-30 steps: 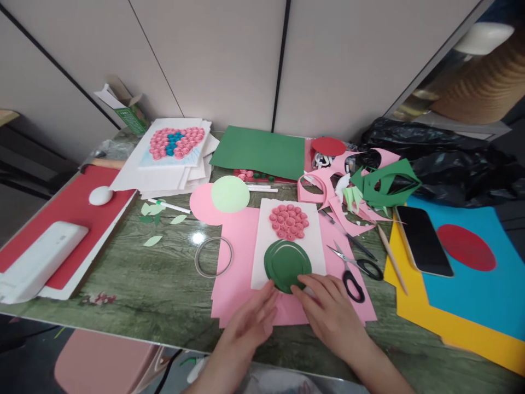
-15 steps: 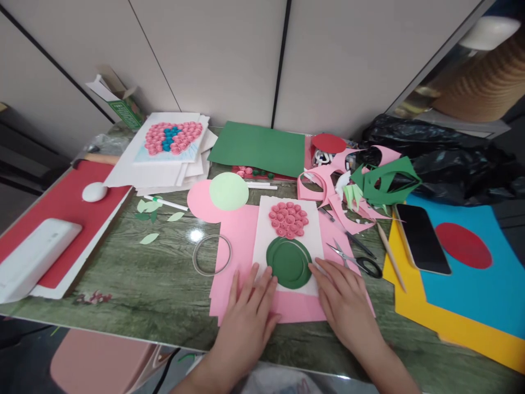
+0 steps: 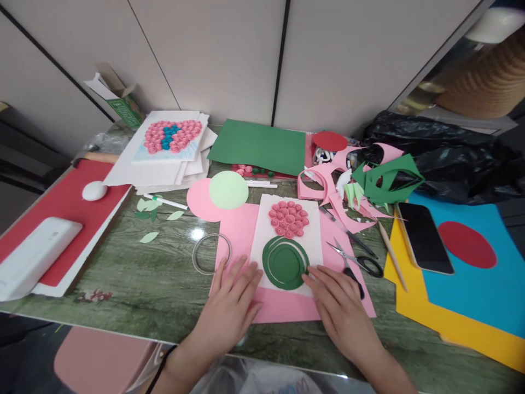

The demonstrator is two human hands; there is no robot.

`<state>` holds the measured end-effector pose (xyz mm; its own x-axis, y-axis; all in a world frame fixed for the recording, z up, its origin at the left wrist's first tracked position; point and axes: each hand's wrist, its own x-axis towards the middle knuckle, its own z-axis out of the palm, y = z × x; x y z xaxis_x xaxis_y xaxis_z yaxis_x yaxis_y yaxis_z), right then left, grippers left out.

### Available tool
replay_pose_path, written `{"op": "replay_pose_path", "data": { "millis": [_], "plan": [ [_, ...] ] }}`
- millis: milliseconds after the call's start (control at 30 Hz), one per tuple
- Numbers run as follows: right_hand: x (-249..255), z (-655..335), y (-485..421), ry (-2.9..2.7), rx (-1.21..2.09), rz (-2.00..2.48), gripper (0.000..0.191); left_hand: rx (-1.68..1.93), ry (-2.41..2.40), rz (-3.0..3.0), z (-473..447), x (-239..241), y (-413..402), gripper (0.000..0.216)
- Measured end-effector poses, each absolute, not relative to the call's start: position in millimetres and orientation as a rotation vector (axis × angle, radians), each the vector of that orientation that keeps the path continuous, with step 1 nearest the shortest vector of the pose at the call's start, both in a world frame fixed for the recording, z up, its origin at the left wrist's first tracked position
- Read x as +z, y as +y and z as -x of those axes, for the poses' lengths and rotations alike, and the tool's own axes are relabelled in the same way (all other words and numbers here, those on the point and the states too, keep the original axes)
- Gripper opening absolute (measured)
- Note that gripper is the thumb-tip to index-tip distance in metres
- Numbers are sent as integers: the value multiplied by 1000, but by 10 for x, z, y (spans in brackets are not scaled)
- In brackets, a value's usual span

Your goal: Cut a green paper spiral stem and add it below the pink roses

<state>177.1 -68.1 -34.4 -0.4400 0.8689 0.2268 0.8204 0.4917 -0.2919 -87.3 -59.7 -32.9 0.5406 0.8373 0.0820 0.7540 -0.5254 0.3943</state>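
Note:
A green paper spiral (image 3: 285,264) lies on a white card (image 3: 256,241), below a cluster of pink rolled paper flowers (image 3: 289,219). My right hand (image 3: 342,306) lies flat with fingers stretched out, its fingertips at the spiral's right edge. Fingers spread, my left hand (image 3: 230,306) rests on the pink paper (image 3: 287,307), its fingertips near the card's lower left edge and apart from the spiral. Beside the left fingers lies a grey ring (image 3: 196,260). Black-handled scissors (image 3: 361,261) lie right of the card, near my right hand.
Pink and green paper scraps (image 3: 388,183) pile up at the back right. A phone (image 3: 425,237) and a pencil (image 3: 392,255) lie on coloured sheets. Leaf cutouts (image 3: 149,238), paper circles (image 3: 228,190) and a white glue gun-like device (image 3: 45,257) lie to the left.
My left hand has moved left, away from the green spiral. The spiral has shifted slightly left, and my right fingertips have followed its edge.

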Motion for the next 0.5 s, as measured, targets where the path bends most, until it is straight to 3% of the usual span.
{"op": "replay_pose_path", "data": {
  "millis": [267, 433, 500],
  "plan": [
    [-337, -1806, -644, -2336, 252, 1463, 28, 298, 1270, -2473, 766, -326, -509, 51],
    [-364, -1817, -648, -2398, 223, 1497, 35, 288, 1246, -2514, 800, -341, -478, 55],
    [-378, -1819, -667, -2415, 175, 1438, 30, 286, 1262, -2526, 819, -349, -473, 56]
  ]
}}
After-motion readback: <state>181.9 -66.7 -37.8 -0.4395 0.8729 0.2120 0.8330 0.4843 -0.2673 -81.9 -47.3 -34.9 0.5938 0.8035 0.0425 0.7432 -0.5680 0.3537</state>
